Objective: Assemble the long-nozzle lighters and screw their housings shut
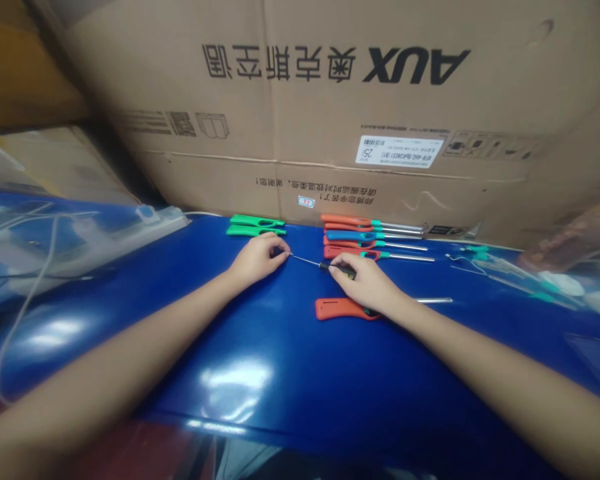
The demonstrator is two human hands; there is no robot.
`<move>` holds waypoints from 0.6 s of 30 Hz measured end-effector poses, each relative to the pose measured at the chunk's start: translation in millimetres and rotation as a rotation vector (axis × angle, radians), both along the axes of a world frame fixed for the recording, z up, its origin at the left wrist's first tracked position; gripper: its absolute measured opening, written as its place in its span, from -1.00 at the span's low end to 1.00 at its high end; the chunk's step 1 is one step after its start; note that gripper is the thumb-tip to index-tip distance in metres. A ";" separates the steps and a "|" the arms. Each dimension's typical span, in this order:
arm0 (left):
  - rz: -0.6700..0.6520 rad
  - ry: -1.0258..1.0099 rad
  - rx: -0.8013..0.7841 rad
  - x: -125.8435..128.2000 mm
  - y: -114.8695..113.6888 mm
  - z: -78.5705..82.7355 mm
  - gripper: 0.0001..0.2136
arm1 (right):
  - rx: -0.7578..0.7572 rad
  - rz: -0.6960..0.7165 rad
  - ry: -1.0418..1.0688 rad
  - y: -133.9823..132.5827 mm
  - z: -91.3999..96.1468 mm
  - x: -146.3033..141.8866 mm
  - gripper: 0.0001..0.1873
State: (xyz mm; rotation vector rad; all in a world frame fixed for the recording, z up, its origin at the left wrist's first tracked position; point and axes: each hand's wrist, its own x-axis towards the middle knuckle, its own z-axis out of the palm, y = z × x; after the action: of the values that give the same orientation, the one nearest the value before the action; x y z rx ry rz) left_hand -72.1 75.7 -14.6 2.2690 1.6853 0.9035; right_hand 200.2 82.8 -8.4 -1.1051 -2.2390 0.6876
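Huge AUX carton (300, 113) is standing behind your blue table (290, 333), print upside down. A row of red, orange and blue lighters (351, 237) is lying along its base, and a loose orange-red lighter (343, 309) is resting nearer you, partly hidden by your right hand (357, 277). Your left hand (260, 257) is pinching thumb and finger together, just in front of two green handles (247, 231). Skinniest thing's the screwdriver (324, 267): your right's grasping its dark handle mid-table, shaft pointing at your left fingertips. Can't tell if they're holding anything.
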 end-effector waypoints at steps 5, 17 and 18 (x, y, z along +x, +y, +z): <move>0.005 -0.011 -0.011 0.4 0.1 0.3 -0.86 | 0.017 -0.002 0.064 2.1 6.2 1.9 -0.82; 0.011 -0.031 -0.012 0.4 0.7 -0.3 -0.87 | -0.006 0.003 0.105 7.6 7.1 2.5 -0.81; 0.011 -0.031 -0.012 0.5 0.8 -0.3 -0.88 | -0.006 0.006 0.103 7.5 5.6 1.7 -0.82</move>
State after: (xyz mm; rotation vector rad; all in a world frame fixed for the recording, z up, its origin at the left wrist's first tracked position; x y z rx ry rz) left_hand -71.6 76.5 -14.9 2.2282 1.6875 0.9239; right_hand 201.9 90.3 -2.8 -1.0416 -2.1554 0.7372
